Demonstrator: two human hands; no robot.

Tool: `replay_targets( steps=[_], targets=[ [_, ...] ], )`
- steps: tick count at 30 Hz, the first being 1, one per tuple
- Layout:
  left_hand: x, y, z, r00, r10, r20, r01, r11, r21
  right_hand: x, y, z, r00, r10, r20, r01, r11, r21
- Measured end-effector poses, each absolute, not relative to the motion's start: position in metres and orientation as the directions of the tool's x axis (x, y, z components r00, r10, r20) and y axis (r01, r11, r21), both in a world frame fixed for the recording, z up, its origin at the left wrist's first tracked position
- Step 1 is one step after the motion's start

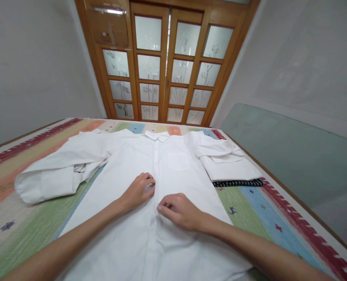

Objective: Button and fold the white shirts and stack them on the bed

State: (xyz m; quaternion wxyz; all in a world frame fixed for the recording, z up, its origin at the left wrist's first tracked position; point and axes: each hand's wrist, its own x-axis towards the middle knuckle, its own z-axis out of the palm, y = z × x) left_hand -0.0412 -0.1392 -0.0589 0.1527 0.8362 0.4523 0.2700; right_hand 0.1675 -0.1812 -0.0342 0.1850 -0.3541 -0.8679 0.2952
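A white collared shirt lies spread front side up, its collar at the far end and its button placket running down the middle. My left hand is closed at the left edge of the placket, thumb and fingertips pinched at the cloth. Just nearer and to the right, my right hand has curled fingers and its thumb at the placket's other side. The fingertips of both hands partly hide what they pinch. Soft wrinkles run through the cloth below my hands.
Folded white garments lie at the left, partly against the sleeve. At the right, more folded white cloth rests on a black patterned piece. A striped colourful cover lies underneath. Wooden glazed doors stand behind; walls flank both sides.
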Motion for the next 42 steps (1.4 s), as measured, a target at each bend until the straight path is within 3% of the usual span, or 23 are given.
replay_targets(
  steps=[4, 11, 17, 23, 29, 42],
  targets=[
    [-0.036, -0.131, -0.057, 0.417, 0.889, 0.189, 0.737, -0.453, 0.502, 0.153, -0.152, -0.025, -0.506, 0.861, 0.047, 0.560, 0.369, -0.742],
    [-0.030, -0.126, -0.056, 0.356, 0.926, 0.125, 0.814, -0.373, 0.446, 0.130, -0.109, -0.038, -0.412, 0.909, -0.067, 0.605, 0.218, -0.766],
    [-0.038, -0.120, -0.053, 0.330, 0.943, 0.038, 0.758, -0.289, 0.585, 0.123, -0.106, -0.050, -0.348, 0.934, -0.078, 0.624, 0.169, -0.763],
    [-0.036, -0.124, -0.050, 0.288, 0.942, -0.173, 0.659, -0.064, 0.749, 0.131, -0.102, -0.059, -0.407, 0.899, -0.159, 0.480, 0.063, -0.875],
    [-0.038, -0.123, -0.046, 0.359, 0.848, -0.391, 0.463, 0.202, 0.863, 0.141, -0.096, -0.063, -0.522, 0.814, -0.257, 0.354, -0.068, -0.933],
    [-0.047, -0.116, -0.051, 0.434, 0.797, -0.421, 0.308, 0.308, 0.900, 0.144, -0.094, -0.067, -0.551, 0.797, -0.245, 0.326, -0.064, -0.943]
  ],
)
